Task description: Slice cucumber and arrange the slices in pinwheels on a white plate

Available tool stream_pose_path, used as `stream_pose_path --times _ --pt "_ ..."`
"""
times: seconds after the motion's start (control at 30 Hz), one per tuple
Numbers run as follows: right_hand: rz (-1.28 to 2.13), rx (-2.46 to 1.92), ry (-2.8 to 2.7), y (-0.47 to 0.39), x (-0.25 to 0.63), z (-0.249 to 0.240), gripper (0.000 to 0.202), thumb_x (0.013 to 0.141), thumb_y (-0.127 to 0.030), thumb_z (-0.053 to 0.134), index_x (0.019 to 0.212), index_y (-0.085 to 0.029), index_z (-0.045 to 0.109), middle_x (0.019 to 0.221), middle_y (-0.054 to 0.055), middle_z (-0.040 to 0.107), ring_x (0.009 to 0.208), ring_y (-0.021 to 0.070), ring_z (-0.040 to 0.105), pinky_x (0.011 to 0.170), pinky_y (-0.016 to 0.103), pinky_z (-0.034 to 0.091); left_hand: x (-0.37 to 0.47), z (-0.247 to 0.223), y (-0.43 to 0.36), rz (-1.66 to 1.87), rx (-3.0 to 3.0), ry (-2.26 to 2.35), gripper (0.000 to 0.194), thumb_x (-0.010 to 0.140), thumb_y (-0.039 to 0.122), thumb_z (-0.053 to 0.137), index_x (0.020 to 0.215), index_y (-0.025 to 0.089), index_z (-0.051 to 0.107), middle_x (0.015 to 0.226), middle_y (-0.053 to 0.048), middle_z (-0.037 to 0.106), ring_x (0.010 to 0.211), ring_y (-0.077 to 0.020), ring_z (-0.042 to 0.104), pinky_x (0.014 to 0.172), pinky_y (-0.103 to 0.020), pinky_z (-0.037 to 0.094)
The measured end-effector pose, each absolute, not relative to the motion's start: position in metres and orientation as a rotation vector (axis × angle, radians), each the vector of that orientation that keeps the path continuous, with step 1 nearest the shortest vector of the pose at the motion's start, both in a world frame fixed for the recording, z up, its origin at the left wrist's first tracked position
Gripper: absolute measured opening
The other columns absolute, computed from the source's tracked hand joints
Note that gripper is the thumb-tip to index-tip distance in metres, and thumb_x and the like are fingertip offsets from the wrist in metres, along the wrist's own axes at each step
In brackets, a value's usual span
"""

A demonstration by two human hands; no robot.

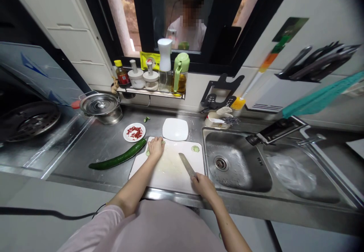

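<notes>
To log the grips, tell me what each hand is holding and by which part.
The right hand holds the knife by its handle end. The left hand is at some cucumber pieces; whether it grips any cannot be told.

Our left hand (156, 147) on cutting board (170, 172), over pale green slices (148, 152); our right hand (200, 185) gripping knife (186, 165), blade above board. Left of board: cucumber (118, 159). Beyond board: empty white dish (175, 129). Right of board: sink (239, 161).
</notes>
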State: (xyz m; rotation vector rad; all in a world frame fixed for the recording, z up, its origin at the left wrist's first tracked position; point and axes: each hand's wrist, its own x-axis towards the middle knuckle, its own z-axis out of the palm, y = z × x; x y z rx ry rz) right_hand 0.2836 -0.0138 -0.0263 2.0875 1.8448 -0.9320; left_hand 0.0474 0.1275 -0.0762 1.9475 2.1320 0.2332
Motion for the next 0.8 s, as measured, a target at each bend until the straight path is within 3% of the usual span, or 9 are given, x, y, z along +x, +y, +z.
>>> stream_pose_path --times 0.4,0.67,0.8 --pt "-0.897 2.070 1.840 -0.020 0.284 -0.025 0.032 0.096 -0.036 0.037 0.101 -0.019 0.064 0.102 0.010 0.070 0.097 0.0210 0.064 0.066 0.024 0.033 0.052 -0.066 0.121 0.361 1.706 2.095 0.021 0.091 0.027 0.047 0.097 0.026 0.067 0.107 -0.005 0.070 0.105 -0.0231 0.059 0.087 -0.035 0.035" --pt "-0.885 2.062 1.878 -0.023 0.280 -0.027 0.035 0.095 -0.036 0.036 0.105 -0.018 0.065 0.102 0.011 0.070 0.096 0.0223 0.063 0.069 0.025 0.036 0.057 -0.065 0.081 0.424 1.464 1.884 0.014 0.081 0.034 0.062 0.091 0.025 0.067 0.090 0.001 0.073 0.084 -0.0149 0.065 0.074 -0.025 0.041" --pt "-0.888 2.070 1.883 -0.025 0.278 -0.027 0.034 0.094 -0.036 0.037 0.103 -0.018 0.065 0.104 0.011 0.070 0.095 0.0220 0.063 0.069 0.025 0.036 0.059 -0.067 0.063 0.343 1.474 1.873 0.013 0.080 0.032 0.061 0.090 0.026 0.067 0.087 0.002 0.073 0.085 -0.0153 0.065 0.079 -0.026 0.041"
